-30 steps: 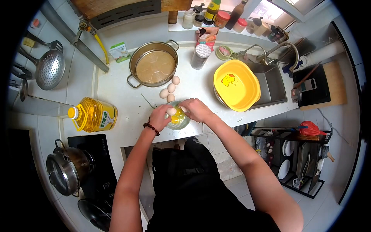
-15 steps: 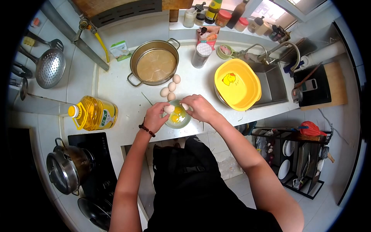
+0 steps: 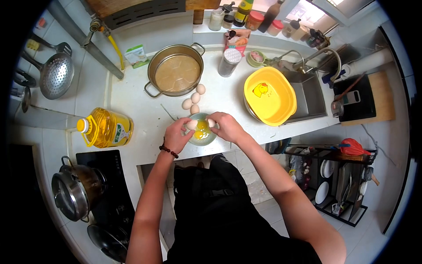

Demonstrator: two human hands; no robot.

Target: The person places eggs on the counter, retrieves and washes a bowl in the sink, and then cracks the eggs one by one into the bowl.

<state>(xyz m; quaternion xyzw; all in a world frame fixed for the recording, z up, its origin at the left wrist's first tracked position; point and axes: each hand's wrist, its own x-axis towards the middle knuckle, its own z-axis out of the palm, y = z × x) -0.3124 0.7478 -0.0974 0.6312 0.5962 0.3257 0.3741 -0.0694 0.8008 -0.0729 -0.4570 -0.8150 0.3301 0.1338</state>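
Observation:
A ribbed, pale green bowl [image 3: 203, 139] stands near the counter's front edge with raw egg and yolk [image 3: 200, 134] in it. Over the bowl's left side, my left hand [image 3: 177, 134], with a dark bead bracelet, pinches a piece of eggshell [image 3: 192, 124]. My right hand [image 3: 227, 127] has its fingers closed on another eggshell piece [image 3: 211, 122] at the bowl's right rim. Several whole eggs [image 3: 195, 97] lie in a cluster just behind the bowl.
Behind the eggs is a two-handled steel pot [image 3: 154, 72]. A yellow basin [image 3: 274, 99] stands beside the sink [image 3: 310, 94]. To the left are an oil bottle [image 3: 107, 127] and a lidded pot [image 3: 72, 193] on the black cooktop [image 3: 107, 165]. A metal-topped shaker [image 3: 228, 64] stands further back.
The two hands and their shell pieces have moved apart slightly over the bowl since a second ago. More yolk shows in the bowl.

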